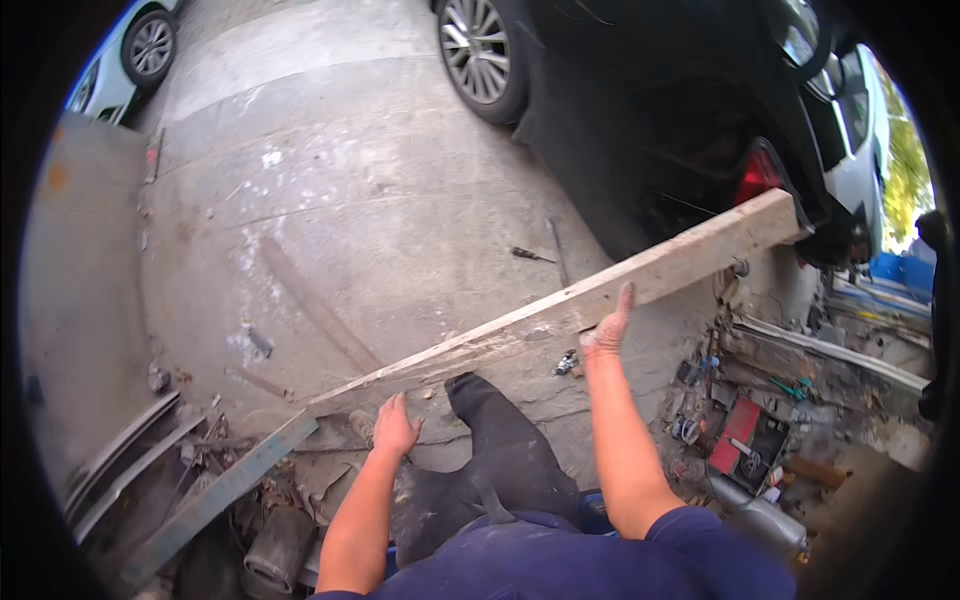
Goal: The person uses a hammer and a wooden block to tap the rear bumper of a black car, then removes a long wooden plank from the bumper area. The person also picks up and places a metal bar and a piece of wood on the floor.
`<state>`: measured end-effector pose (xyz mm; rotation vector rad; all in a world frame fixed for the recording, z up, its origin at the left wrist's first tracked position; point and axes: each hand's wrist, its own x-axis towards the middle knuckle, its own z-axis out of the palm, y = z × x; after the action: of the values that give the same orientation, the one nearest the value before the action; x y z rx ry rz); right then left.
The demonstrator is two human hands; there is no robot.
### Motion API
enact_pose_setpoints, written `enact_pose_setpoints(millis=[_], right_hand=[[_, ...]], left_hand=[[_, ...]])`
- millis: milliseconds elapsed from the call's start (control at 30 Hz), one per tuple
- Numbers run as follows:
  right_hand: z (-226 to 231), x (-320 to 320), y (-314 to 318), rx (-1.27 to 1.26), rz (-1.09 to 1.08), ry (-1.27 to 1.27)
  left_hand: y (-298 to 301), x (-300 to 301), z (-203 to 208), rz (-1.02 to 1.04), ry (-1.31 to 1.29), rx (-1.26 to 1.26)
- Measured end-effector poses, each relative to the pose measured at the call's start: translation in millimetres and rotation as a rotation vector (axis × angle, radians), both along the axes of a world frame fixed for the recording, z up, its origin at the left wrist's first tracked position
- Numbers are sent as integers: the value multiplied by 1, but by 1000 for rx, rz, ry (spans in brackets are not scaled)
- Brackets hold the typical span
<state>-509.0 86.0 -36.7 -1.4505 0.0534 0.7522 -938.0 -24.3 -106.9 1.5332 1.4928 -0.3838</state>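
A long wooden plank [660,265] slants across in front of me, its near-left end low and its far-right end raised close to the dark car's tail light. My right hand [608,325] grips its lower edge, thumb up against the face, fingers partly hidden behind the wood. Close below the plank's left part is my left hand [397,428], fingers stretched out and nothing seen in it; whether it touches the wood I cannot tell. A grey-green beam [225,495] lies at lower left, its upper end meeting the plank's left end in view.
A dark car [640,110] stands at upper right, a white car [115,60] at upper left. A screwdriver [530,255] lies on the concrete floor [330,150]. At right are a red tray [735,435], tools and clutter. Curved strips [125,455] and scrap lie lower left.
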Motion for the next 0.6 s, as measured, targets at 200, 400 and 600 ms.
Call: enact_pose_setpoints(millis=[200,400,600], right_hand=[[19,-38,-4,-16,170,94],[-14,-85,-62,-225,365,75],[-34,-165,-179,-541,720,-100]], left_hand=[[-77,-73,33,401,22,-108],[-190,-195,62,770,66,-85],[-306,-370,61,1100,137,-117]])
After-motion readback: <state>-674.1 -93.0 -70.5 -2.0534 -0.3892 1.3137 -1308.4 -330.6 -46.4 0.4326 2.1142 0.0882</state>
